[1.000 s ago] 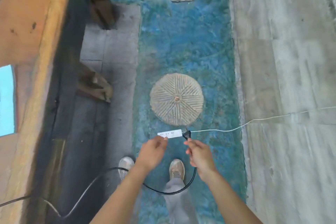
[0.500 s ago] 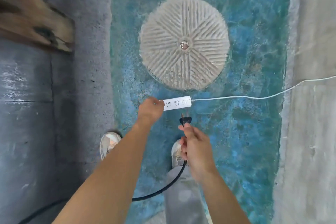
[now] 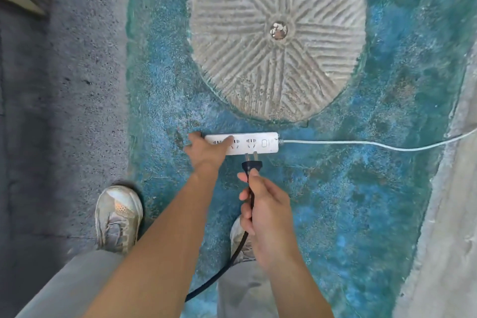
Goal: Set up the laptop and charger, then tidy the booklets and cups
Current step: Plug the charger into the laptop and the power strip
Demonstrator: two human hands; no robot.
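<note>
A white power strip lies on the blue floor just below a round stone disc. My left hand rests on its left end, fingers over the leftmost socket. My right hand grips the black charger plug by its body and cable. The plug's two metal prongs point up at the strip's near edge, below the third socket, not inserted. The black charger cable trails down between my legs. The laptop, booklets and cups are out of view.
A grooved round stone disc is set in the blue floor. The strip's white cord runs right onto grey concrete. Dark grey paving lies at left. My two shoes stand near the strip.
The view has dropped closer to the floor. My left hand has settled over the strip's left end. My right hand has brought the plug up until its prongs reach the strip's edge.
</note>
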